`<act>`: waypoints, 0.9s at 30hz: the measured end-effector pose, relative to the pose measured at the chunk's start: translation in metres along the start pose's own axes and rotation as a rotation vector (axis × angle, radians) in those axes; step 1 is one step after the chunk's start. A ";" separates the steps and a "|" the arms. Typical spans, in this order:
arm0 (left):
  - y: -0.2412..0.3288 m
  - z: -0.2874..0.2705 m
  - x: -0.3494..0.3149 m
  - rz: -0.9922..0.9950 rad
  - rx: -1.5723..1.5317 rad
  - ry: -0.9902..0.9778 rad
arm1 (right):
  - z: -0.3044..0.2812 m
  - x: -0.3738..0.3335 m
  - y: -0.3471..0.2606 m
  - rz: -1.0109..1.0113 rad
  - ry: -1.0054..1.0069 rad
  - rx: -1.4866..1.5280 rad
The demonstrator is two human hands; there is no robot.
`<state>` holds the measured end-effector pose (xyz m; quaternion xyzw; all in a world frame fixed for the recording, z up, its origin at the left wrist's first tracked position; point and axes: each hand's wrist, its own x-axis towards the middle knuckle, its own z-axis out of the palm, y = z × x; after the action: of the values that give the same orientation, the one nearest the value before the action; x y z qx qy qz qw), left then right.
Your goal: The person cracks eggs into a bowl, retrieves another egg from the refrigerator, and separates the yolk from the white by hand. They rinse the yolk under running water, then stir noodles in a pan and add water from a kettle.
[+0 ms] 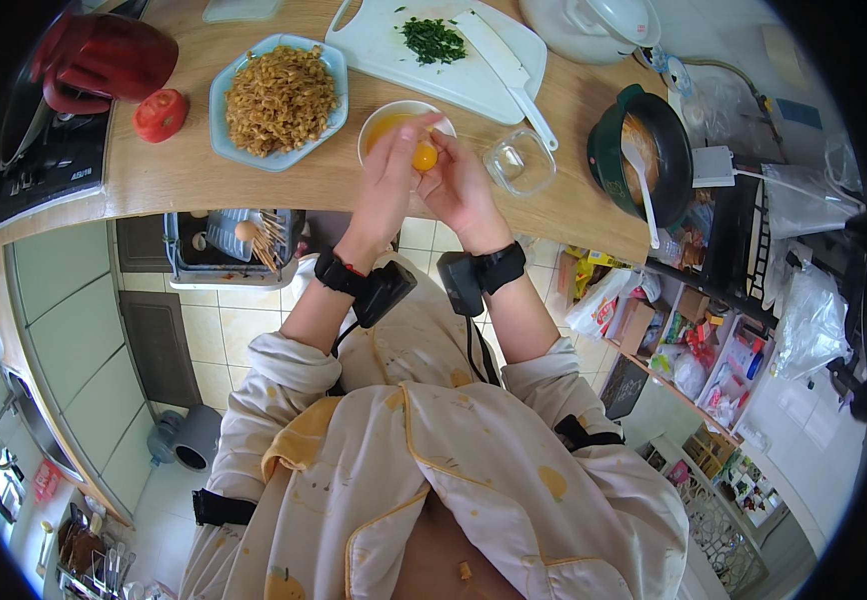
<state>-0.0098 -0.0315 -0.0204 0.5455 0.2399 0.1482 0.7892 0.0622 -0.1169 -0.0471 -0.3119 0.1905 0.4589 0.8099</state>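
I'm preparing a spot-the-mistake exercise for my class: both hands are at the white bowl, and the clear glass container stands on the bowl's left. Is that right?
Not quite: the clear glass container stands to the right of the white bowl, as the head view shows. The rest holds: the left hand and right hand are both at the bowl.

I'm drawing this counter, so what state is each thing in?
White bowl: yellow liquid inside
Egg yolk: whole, round
Greens: chopped
Knife: lying, blade on board
Plate: heaped with brown food
Tomato: looks cut
Glass container: uncovered
Green pot: uncovered, spoon leaning inside
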 end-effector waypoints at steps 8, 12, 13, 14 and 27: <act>-0.005 -0.007 0.004 -0.239 -0.373 0.224 | 0.003 0.003 -0.001 -0.210 0.011 -0.237; -0.015 -0.006 0.005 -0.499 -0.680 0.036 | 0.013 -0.003 0.000 -0.479 0.003 -0.649; -0.017 -0.005 0.006 -0.476 -0.708 -0.002 | 0.014 -0.004 0.000 -0.553 -0.008 -0.770; -0.018 -0.005 0.006 -0.490 -0.715 -0.012 | 0.015 -0.005 -0.001 -0.542 -0.015 -0.792; -0.033 -0.005 0.005 -0.475 -0.688 -0.134 | 0.021 -0.006 -0.010 -0.490 -0.148 -0.730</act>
<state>-0.0094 -0.0370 -0.0540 0.1881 0.2438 -0.0023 0.9514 0.0685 -0.1104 -0.0242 -0.5798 -0.1220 0.3117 0.7428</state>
